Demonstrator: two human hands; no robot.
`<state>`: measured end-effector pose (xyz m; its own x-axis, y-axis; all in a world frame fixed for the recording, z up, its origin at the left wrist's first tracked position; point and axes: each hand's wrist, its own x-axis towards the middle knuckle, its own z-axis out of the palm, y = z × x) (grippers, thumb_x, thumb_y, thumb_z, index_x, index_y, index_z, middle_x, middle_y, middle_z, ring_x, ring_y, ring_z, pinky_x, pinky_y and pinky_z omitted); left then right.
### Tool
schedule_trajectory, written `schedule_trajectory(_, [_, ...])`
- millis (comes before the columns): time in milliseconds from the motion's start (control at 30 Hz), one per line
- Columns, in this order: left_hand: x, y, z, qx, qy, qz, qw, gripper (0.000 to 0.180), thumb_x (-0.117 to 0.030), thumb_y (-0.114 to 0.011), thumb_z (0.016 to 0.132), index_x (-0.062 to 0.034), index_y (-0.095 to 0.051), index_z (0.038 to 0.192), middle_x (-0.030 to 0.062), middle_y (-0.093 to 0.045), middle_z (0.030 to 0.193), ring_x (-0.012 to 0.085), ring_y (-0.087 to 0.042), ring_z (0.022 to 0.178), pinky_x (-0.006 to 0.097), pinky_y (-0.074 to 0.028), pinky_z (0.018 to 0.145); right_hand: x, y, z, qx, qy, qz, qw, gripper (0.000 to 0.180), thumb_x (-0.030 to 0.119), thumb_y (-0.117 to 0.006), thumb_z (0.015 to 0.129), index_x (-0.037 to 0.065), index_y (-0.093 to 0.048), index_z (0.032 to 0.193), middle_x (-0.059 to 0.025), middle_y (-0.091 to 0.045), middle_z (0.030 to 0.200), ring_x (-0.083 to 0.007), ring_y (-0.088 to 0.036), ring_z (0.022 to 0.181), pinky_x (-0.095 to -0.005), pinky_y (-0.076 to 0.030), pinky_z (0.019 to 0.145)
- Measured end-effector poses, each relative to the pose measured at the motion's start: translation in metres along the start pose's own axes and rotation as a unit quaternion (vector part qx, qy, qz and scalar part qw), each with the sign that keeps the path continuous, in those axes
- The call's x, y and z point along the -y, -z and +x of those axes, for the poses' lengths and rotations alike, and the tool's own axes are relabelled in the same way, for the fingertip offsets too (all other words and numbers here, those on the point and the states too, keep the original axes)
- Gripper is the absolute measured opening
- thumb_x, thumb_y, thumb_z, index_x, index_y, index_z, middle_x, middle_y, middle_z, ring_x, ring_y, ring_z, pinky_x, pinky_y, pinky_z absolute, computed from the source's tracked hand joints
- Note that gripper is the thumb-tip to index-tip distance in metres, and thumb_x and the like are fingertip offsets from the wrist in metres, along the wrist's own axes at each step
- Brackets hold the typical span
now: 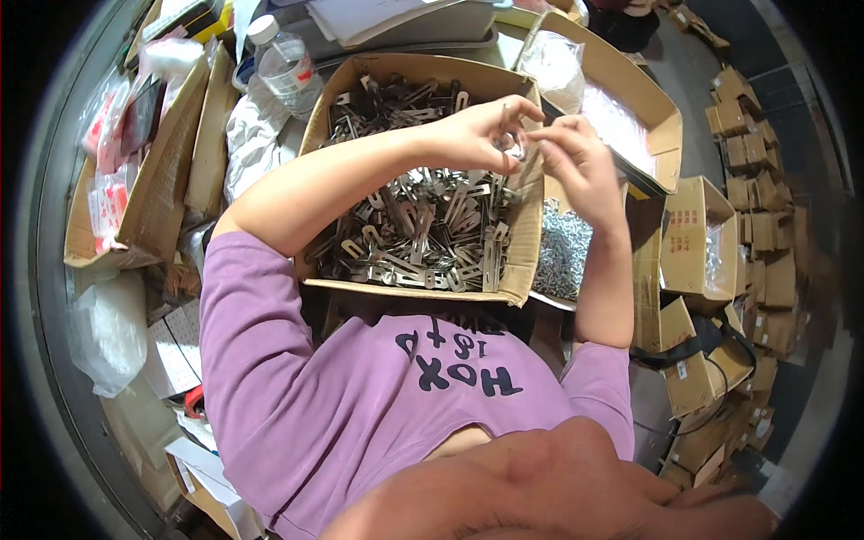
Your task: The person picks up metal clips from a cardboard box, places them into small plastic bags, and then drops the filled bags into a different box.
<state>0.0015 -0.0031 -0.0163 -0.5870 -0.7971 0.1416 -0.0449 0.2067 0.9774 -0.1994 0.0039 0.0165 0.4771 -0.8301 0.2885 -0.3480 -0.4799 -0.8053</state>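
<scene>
Both hands pinch one small metal clip (509, 142) between their fingertips, held up over the open cardboard box (409, 70).

Left hand (477, 130) and right hand (576, 157) meet above the box's right edge, seemingly so the piece stays near the heap of flat metal clips (409, 225) below. A tray of small screws (562, 252) sits just right of the box; a water bottle (286, 67) stands behind it.

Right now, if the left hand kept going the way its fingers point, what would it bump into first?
Most likely the right hand: the left hand points across the box of metal clips toward it, fingertips nearly meeting around a small metal piece. Depth is hard to judge.
</scene>
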Motion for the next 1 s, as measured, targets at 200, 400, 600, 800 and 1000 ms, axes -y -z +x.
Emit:
schedule_trajectory(200, [0.001, 0.005, 0.000, 0.002, 0.038, -0.045, 0.998, 0.066, -0.008, -0.065, 0.074, -0.0062, -0.034, 0.132, 0.0008, -0.056, 0.091, 0.0082, -0.054, 0.084, 0.023, -0.046, 0.074, -0.040, 0.033, -0.004, 0.219, -0.217, -0.333, 0.891, 0.018, 0.016, -0.067, 0.070, 0.007, -0.069, 0.086, -0.0131, -0.068, 0.085, -0.0268, -0.065, 0.081, -0.0343, -0.050, 0.074])
schedule_trajectory(400, [-0.009, 0.005, -0.002, 0.000, 0.073, -0.070, 0.995, 0.065, -0.013, -0.066, 0.079, -0.0061, -0.033, 0.134, 0.0018, -0.057, 0.092, 0.0082, -0.053, 0.084, 0.025, -0.046, 0.077, -0.078, 0.019, -0.009, 0.316, -0.235, -0.400, 0.828, 0.022, 0.012, -0.072, 0.058, 0.009, -0.069, 0.079, -0.0106, -0.068, 0.085, -0.0255, -0.065, 0.082, -0.0350, -0.051, 0.075])
schedule_trajectory(600, [-0.006, 0.006, -0.002, 0.000, 0.058, -0.063, 0.996, 0.064, -0.012, -0.065, 0.079, -0.0073, -0.033, 0.134, 0.0011, -0.056, 0.093, 0.0072, -0.052, 0.086, 0.025, -0.046, 0.077, -0.088, 0.007, -0.010, 0.291, -0.273, -0.435, 0.807, 0.017, 0.005, -0.067, 0.058, 0.009, -0.068, 0.075, -0.0112, -0.067, 0.079, -0.0269, -0.065, 0.078, -0.0355, -0.052, 0.071])
schedule_trajectory(800, [-0.013, 0.005, -0.004, 0.010, 0.094, -0.080, 0.992, 0.066, -0.007, -0.064, 0.074, -0.0089, -0.035, 0.133, 0.0036, -0.056, 0.096, 0.0095, -0.052, 0.087, 0.026, -0.045, 0.081, -0.081, 0.019, -0.004, 0.344, -0.252, -0.308, 0.850, 0.011, 0.004, -0.067, 0.058, 0.002, -0.063, 0.069, -0.0100, -0.065, 0.069, -0.0218, -0.063, 0.068, -0.0321, -0.049, 0.063])
schedule_trajectory(1000, [-0.015, 0.005, -0.004, 0.013, 0.093, -0.069, 0.993, 0.065, -0.008, -0.065, 0.074, -0.0089, -0.036, 0.133, 0.0030, -0.056, 0.095, 0.0092, -0.052, 0.086, 0.025, -0.045, 0.080, -0.084, 0.033, -0.006, 0.298, -0.279, -0.259, 0.875, 0.011, 0.003, -0.068, 0.059, 0.002, -0.062, 0.068, -0.0078, -0.064, 0.067, -0.0179, -0.062, 0.065, -0.0301, -0.049, 0.063])
